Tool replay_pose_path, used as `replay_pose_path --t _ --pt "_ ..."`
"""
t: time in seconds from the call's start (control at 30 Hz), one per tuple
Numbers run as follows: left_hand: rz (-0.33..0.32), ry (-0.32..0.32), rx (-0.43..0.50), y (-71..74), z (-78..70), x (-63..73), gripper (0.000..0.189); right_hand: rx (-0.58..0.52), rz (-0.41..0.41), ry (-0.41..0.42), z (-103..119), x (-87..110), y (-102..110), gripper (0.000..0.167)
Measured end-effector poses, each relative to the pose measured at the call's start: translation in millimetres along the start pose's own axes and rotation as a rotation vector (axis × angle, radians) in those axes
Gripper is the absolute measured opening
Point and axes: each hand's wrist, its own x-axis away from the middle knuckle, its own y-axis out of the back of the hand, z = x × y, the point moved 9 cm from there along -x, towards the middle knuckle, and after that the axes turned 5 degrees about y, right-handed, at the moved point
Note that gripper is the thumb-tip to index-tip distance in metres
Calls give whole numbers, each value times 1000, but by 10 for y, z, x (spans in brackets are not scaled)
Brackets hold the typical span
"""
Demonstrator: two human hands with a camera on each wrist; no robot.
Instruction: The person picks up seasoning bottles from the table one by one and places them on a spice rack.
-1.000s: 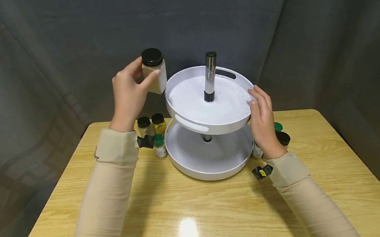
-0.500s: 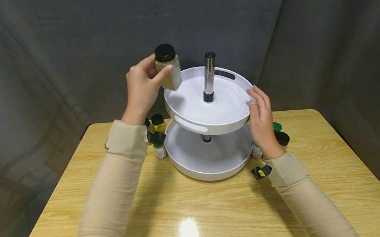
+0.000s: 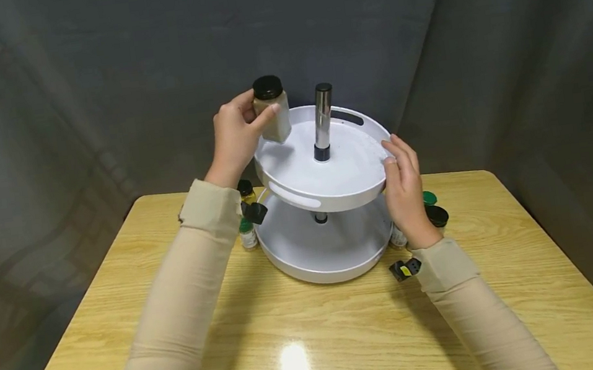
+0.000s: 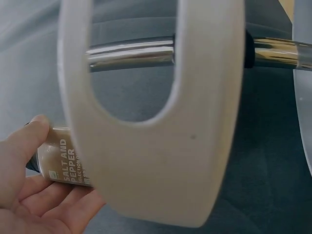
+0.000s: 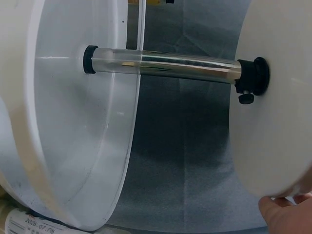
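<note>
Well, the left hand (image 3: 236, 132) holds a jar (image 3: 276, 126) with a black lid. Its thumb is in front and its fingers go round the back, as wide apart as the jar is fat. The jar is at the left side of the top tray (image 3: 351, 171) and looks a little tipped. I can't tell if its bottom touches the tray. The right hand (image 3: 406, 189) has its fingers bent over the tray's right edge, holding it.

The jar could bump the tray's edge if it comes down too far left, because the edge sticks up there. Too far right, it could hit the shiny pole (image 3: 324, 122). The hold looks high, so a bump might swing the bottom. If the right hand pushes or lets go, the tray might turn. A dropped jar could knock the small bottle (image 3: 247, 236) on the table (image 3: 383, 330).
</note>
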Motion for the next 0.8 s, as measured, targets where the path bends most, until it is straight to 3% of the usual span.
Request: replay_pose_path --t 0.4,0.8 --pt "13 28 -72 -126 104 -27 37 25 11 -19 10 8 -24 46" --pt "19 39 -57 -183 186 -8 35 20 4 -11 27 16 -23 45"
